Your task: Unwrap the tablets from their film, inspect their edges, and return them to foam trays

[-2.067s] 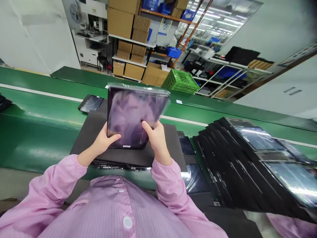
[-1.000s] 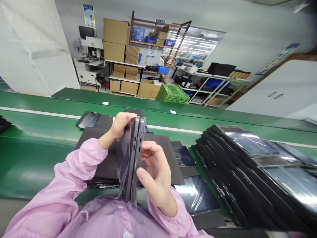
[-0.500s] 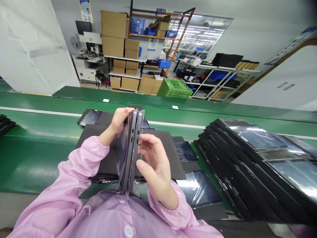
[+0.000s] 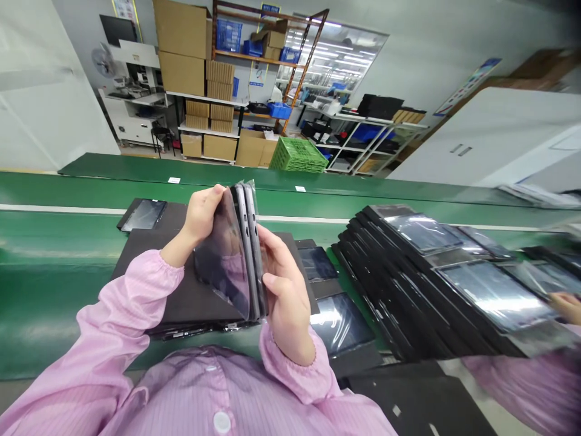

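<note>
"So, what did the person's left hand (image 4: 202,212) have?"

"It was grasping two slim dark tablets with grey edges and clear plastic film (image 4: 236,254), pressed face to face, from the far upper corner, its thumb on top."

"And the right hand (image 4: 287,290)?"

"Its bent fingers and thumb lay against the outer side of the pair, nearer the body. I couldn't tell whether it gripped or only steadied them."

"Where exactly were they?"

"Raised, standing on edge with the port side towards the wearer, above a broad matt-black flat sheet (image 4: 181,278) on the long glossy green surface (image 4: 59,290)."

"Anything close by?"

"A small dark tablet on a black backing (image 4: 146,215) lay beyond the sheet, to the left. Just right of the sheet was a shiny film-covered tablet (image 4: 340,323), and farther right rose a slanting stack of thin black sheets (image 4: 390,290), with a glossy wide tablet (image 4: 490,297) on top."

"Anyone else?"

"At the right edge, a co-worker's hand (image 4: 565,306), blurred, was near that wide tablet."
</note>
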`<move>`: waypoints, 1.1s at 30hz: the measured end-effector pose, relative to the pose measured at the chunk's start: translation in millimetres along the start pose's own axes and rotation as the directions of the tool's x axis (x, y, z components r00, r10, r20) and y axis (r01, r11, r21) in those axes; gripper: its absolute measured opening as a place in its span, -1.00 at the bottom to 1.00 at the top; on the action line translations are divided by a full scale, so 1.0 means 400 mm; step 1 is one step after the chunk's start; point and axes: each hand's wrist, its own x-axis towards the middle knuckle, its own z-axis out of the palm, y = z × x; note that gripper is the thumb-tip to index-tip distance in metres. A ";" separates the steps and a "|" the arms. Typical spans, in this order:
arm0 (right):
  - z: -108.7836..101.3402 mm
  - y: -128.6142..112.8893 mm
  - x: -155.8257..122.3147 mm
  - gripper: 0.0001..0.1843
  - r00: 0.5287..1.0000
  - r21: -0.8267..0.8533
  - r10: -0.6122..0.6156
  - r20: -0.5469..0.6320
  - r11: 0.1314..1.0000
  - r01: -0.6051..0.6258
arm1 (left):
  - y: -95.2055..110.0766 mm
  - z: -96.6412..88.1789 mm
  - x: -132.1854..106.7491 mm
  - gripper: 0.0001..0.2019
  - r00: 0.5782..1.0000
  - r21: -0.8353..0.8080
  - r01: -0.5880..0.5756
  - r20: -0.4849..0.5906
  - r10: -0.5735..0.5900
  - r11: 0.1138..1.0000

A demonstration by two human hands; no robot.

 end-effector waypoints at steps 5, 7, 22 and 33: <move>-0.005 0.005 0.012 -0.42 1.000 0.047 0.008 -0.028 0.999 -0.007 | 0.003 0.000 -0.001 -0.31 0.999 0.083 -0.002 -0.032 0.005 0.997; -0.004 0.013 0.014 -0.44 0.999 0.085 0.001 -0.039 0.996 0.002 | 0.003 0.001 -0.001 -0.31 0.999 0.089 -0.016 -0.035 0.019 0.996; -0.005 0.023 0.021 -0.45 0.997 -0.003 0.035 -0.070 0.999 -0.035 | -0.002 0.004 0.001 -0.32 0.998 0.088 -0.058 -0.030 0.061 0.994; -0.008 0.034 0.018 -0.43 0.998 -0.044 0.015 -0.067 0.999 -0.018 | -0.011 0.011 0.008 -0.31 0.998 0.099 -0.046 -0.045 0.050 0.994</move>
